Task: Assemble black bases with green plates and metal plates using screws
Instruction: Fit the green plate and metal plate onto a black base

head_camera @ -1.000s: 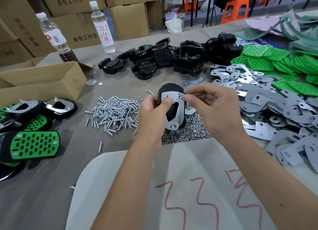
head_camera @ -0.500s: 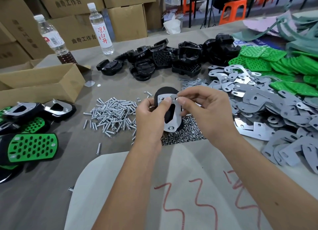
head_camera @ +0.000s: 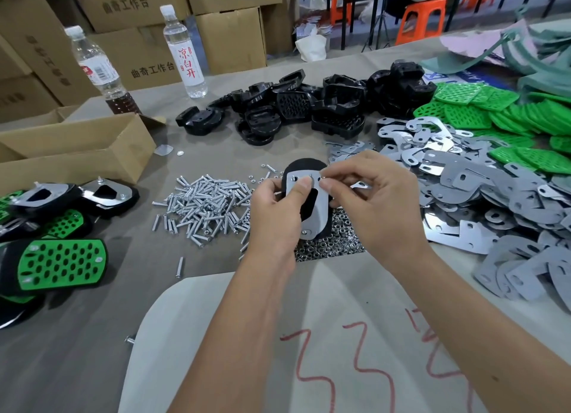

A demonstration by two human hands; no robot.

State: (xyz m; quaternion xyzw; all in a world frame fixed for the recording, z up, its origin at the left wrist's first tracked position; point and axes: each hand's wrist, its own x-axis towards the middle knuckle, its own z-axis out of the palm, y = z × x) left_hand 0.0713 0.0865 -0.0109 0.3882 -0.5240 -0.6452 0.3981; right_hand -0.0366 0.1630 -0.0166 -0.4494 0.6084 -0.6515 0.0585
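**Both hands working a metal plate on a black base above the nut pile**

The left hand [head_camera: 275, 214] is gripping a black base [head_camera: 304, 167] from its left side, fingers curled behind it and the thumb pressing flat on the metal plate [head_camera: 319, 208] that is lying against the base's face. The right hand [head_camera: 367, 196] is pinching at the plate's top right corner with thumb and forefinger drawn together — whatever small part is sitting between the fingertips is too small to make out. The assembly is being held upright just above a pile of nuts [head_camera: 330, 245], with loose screws [head_camera: 204, 205] heaped just to its left.

More black bases [head_camera: 309, 106] are lying piled at the back of the table, bare metal plates [head_camera: 482, 196] spreading to the right, green plates [head_camera: 506, 119] beyond them. Finished pieces [head_camera: 61, 264] are sitting at the left edge — near a cardboard box [head_camera: 77, 153].
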